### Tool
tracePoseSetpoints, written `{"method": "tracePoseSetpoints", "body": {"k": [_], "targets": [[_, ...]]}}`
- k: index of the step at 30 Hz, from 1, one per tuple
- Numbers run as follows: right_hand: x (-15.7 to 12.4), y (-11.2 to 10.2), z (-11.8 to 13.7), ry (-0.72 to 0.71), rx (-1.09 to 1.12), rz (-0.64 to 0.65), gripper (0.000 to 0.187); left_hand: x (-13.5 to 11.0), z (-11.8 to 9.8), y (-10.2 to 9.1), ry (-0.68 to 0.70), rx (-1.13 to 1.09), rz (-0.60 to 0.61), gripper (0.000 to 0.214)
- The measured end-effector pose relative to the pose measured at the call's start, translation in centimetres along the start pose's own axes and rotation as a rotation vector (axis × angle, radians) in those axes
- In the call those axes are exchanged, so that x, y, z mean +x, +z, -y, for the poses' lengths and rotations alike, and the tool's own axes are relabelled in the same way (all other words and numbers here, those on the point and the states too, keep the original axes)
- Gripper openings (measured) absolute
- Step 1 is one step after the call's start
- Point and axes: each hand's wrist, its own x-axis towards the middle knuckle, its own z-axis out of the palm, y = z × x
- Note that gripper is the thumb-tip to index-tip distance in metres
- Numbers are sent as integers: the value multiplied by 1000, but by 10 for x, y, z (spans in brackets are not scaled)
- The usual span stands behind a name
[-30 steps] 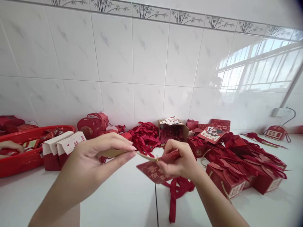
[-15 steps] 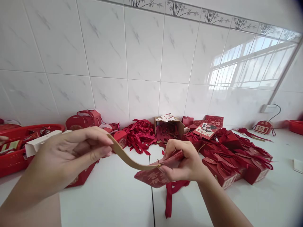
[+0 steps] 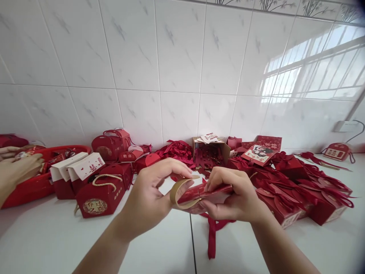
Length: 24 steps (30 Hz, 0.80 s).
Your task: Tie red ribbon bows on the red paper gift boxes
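Note:
My right hand [image 3: 230, 192] is closed on a flat red printed packet [image 3: 208, 196], held tilted above the table; its exact kind is partly hidden by the fingers. From the packet runs a gold ribbon [image 3: 174, 193], curved back in a loop. The fingers of my left hand [image 3: 159, 186] are closed around the ribbon's free end, close to the packet's left edge. Below the packet, a dark red ribbon [image 3: 211, 238] lies on the white table [image 3: 159, 247].
At the left, another person's hands [image 3: 21, 167] are over a red basket [image 3: 28, 190]. Nearby stand red gift boxes [image 3: 105, 194]. Behind are a ribbon heap [image 3: 176, 149] and a cardboard box [image 3: 225, 150]. Several ribbon-tied boxes [image 3: 322, 205] crowd the right.
My left hand has moved right toward the packet, bending the long gold ribbon into a tight loop. The view has swung left, and the other person's hands now show more fully over the basket.

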Motion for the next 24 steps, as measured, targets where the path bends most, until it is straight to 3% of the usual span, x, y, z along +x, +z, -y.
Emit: {"method": "tracePoseSetpoints", "body": {"k": [4, 10, 16, 24], "targets": [[2, 1, 2, -78, -55, -37, 24, -2, -5, 9, -84, -171, 20, 7], [4, -2, 3, -85, -90, -94, 26, -2, -7, 9, -64, -145, 49, 8], [2, -1, 1, -85, -72, -88, 26, -3, -7, 6, -9, -147, 110, 9], [1, -3, 1, -104, -12, -55, 23, -3, -8, 6, -34, -196, 141, 7]]}}
